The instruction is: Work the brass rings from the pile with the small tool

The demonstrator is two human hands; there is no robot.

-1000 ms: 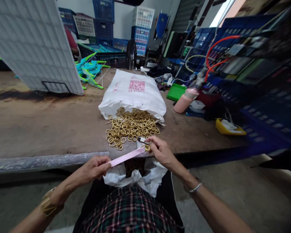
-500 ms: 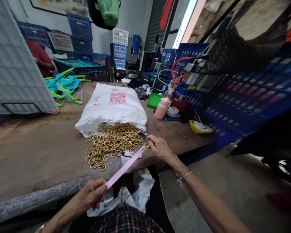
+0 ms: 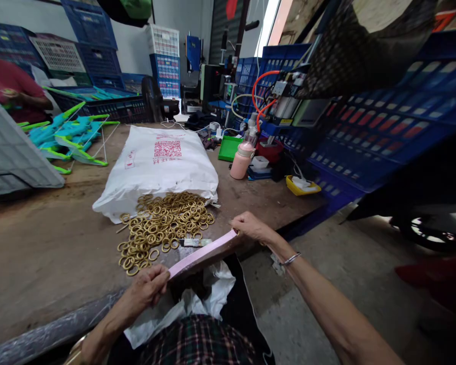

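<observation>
A pale pink ribbon (image 3: 201,254) stretches between my two hands over the table's front edge. My left hand (image 3: 149,285) is closed on its lower left end. At the upper right end my right hand (image 3: 251,226) pinches the ribbon, with its fingers curled; a bit of gold colour shows by the fingers, too small to make out. Just beyond the ribbon lies a heap of gold rings (image 3: 167,225), spilling from the mouth of a white sack (image 3: 155,165) with red print. A small object with a black end and a pale wrapper (image 3: 195,243) sits between rings and ribbon.
On the right stand a pink bottle (image 3: 242,161), a green tray (image 3: 229,148) and a yellow dish (image 3: 302,186). Turquoise and lime plastic toy bows (image 3: 70,134) lie at left, near a grey panel (image 3: 17,147). A person in a red shirt (image 3: 17,86) is behind them.
My view has shifted, so the table things appear farther left. The ribbon's right end has come nearer my right hand's fingers, and the gold ring seen there before is mostly hidden.
</observation>
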